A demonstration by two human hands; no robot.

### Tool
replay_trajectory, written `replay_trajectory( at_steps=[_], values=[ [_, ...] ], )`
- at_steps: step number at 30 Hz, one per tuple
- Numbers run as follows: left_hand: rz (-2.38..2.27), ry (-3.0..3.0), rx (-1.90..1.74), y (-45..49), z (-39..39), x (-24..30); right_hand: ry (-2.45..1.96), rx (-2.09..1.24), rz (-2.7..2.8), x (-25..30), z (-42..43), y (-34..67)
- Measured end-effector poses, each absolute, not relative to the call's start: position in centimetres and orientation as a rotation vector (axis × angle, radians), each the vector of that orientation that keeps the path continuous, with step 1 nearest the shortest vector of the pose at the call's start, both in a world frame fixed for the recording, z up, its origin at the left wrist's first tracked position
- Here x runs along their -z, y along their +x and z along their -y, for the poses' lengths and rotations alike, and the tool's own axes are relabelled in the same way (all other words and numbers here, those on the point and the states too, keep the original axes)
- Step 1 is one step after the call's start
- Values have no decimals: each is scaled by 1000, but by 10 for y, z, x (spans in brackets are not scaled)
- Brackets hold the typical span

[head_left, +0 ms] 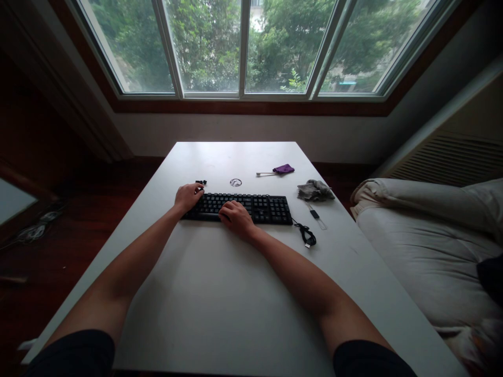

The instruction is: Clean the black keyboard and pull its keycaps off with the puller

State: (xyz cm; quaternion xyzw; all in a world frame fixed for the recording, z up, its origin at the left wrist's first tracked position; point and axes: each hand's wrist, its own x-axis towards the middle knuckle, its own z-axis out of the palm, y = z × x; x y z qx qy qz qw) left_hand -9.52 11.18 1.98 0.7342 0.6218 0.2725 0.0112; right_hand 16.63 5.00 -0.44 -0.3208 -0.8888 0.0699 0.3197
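Note:
A black keyboard [271, 208] lies across the white table. At its upper left corner is my left hand [189, 197], with thumb and fingertips pinched together; a small dark piece seems to be at the tips, too small to name. Just beyond those fingers sit a few loose black keycaps [201, 182]. My right hand [237, 217] rests over the front middle of the keyboard, its fingers curled onto the keys and front edge, hiding part of them. The coiled USB cable [307, 236] lies off the keyboard's right end.
Behind the keyboard lies a round ring-like item [236, 182]. A cotton swab [264, 173] touches a purple cloth [283, 168]. To the right are a grey rag [315, 190] and a wire keycap puller [315, 214]. A pale sofa [404, 246] stands beside the white table [220, 298].

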Motion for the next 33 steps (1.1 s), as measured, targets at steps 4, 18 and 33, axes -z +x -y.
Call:
replay_trajectory(
  at_steps=[4,18,33],
  values=[
    [-1964,2269,-842,-96,-113,-20,-847,-183,2340,4,-50,167],
    [-2003,2356,-759,-100,-135,-11,-852,-201,2337,2,-48,167],
    [-1842,2282,-795,-104,-144,-3,-850,-191,2338,2,-48,168]
  ],
)
